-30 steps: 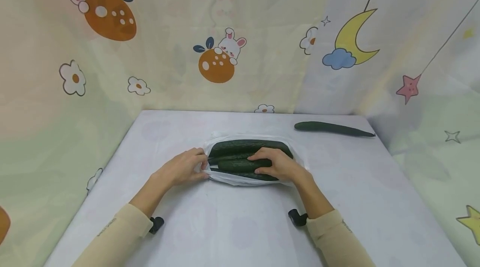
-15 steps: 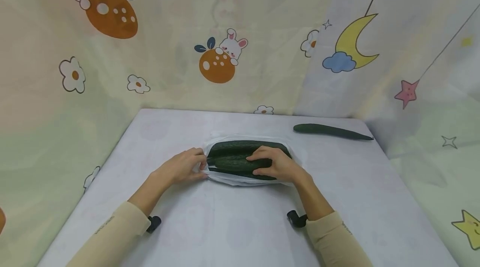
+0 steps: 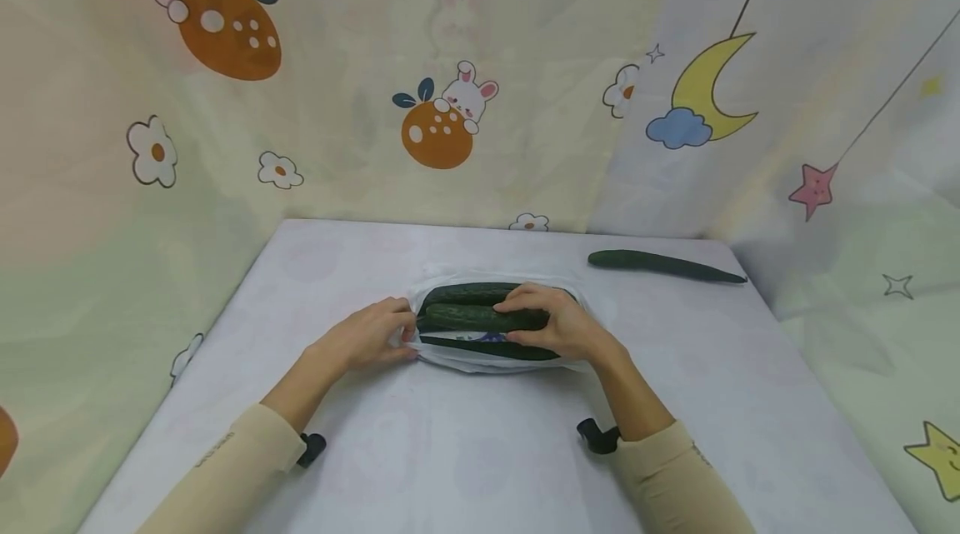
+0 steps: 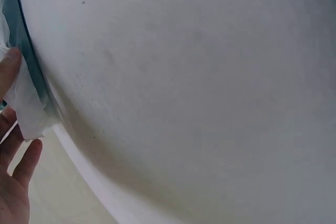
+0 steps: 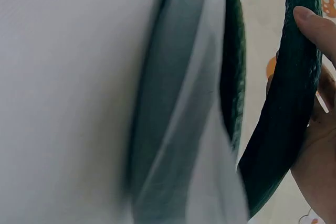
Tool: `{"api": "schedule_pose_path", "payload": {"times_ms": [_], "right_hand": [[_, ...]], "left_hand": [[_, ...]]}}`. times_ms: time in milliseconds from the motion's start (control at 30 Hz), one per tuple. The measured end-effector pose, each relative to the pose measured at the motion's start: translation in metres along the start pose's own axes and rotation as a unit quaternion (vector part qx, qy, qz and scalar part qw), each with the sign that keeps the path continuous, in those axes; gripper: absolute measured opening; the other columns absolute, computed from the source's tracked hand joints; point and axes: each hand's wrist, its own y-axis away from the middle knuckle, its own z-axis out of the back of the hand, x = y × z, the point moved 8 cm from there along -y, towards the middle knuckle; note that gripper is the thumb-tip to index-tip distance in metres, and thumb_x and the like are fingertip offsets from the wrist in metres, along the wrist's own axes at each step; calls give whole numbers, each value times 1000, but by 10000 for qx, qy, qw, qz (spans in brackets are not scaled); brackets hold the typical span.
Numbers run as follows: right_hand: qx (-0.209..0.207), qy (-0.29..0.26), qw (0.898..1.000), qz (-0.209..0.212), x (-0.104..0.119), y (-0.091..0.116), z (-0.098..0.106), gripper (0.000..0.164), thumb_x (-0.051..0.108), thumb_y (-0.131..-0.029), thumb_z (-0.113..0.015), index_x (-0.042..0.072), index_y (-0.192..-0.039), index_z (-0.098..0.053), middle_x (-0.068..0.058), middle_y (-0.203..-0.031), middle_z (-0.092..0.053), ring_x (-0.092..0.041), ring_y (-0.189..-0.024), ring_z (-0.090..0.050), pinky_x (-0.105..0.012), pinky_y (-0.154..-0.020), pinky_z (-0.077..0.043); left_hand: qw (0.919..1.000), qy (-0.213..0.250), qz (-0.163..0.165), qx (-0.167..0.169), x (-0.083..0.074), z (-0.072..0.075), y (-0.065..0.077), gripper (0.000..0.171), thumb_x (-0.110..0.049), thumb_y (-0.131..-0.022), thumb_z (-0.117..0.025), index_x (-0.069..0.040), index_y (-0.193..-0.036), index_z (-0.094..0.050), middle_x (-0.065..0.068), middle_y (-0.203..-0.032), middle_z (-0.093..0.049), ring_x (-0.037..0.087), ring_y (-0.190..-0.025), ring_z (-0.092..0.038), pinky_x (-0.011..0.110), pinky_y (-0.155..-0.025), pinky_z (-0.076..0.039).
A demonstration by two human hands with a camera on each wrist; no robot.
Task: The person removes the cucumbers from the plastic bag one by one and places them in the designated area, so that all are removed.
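A white plastic bag (image 3: 459,362) lies at mid-table with its mouth open upward, showing dark green cucumbers inside. My right hand (image 3: 561,324) grips one cucumber (image 3: 461,318), thumb on one side and fingers on the other; the right wrist view shows this cucumber (image 5: 283,114) raised beside the bag wall (image 5: 178,145). Behind it lies another cucumber (image 3: 468,294), and one more (image 3: 495,347) lies along the near side of the bag. My left hand (image 3: 375,336) pinches the bag's left edge; in the left wrist view the thumb presses on the plastic (image 4: 26,100).
A single cucumber (image 3: 663,265) lies at the back right of the white-covered table (image 3: 465,451). Printed cloth walls (image 3: 337,101) rise behind and at both sides. A black wrist camera (image 3: 597,436) sits at the right cuff, another (image 3: 312,449) at the left.
The cucumber in my right hand has risen and shifted slightly backward, baring a gap with blue print beneath it. My left hand stays at the bag's edge.
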Motion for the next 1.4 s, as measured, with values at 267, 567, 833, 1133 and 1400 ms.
{"api": "schedule_pose_path", "payload": {"times_ms": [267, 567, 833, 1133, 1400], "right_hand": [[38, 235, 9981, 561, 29, -8, 4, 43, 7, -87, -82, 17, -127, -72, 3, -121, -65, -15, -110, -61, -37, -91, -54], [-28, 429, 9929, 1112, 58, -15, 9, 45, 3, -85, -83, 15, -127, -71, 0, -120, -66, -15, -109, -63, -35, -91, -55], [-287, 300, 9877, 1509, 79, -16, 19, 49, 1, -84, -83, 12, -129, -69, -1, -122, -66, -15, -108, -64, -33, -90, -55], [-267, 606, 9821, 1761, 104, -16, 36, 52, 2, -84, -83, 10, -133, -66, -2, -124, -65, -15, -111, -64, -30, -91, -54], [-352, 905, 9845, 1459, 95, -3, 52, 45, 4, -89, -80, 10, -132, -66, -1, -123, -65, -14, -111, -62, -28, -91, -53]], "left_hand": [[10000, -84, -1, 4, 0, 0, -1, 30, -33, -83, -88, -25, -82, -59, -10, -94, -51, 12, -89, -50, 36, -80, -48], [9997, -158, 182, 42, 5, -4, -1, 29, -34, -83, -88, -25, -80, -60, -7, -94, -51, 14, -90, -49, 36, -81, -46], [9991, -73, 393, 142, 5, -3, -1, 31, -34, -82, -88, -26, -84, -58, -6, -95, -54, 15, -91, -50, 36, -80, -46], [9996, -213, 179, 69, 5, -1, -3, 33, -37, -81, -88, -27, -82, -57, -6, -103, -57, 15, -97, -55, 38, -86, -50], [9999, -14, 122, 79, 3, -10, 0, 33, -37, -81, -88, -28, -82, -57, -12, -99, -52, 11, -95, -52, 35, -84, -49]]}}
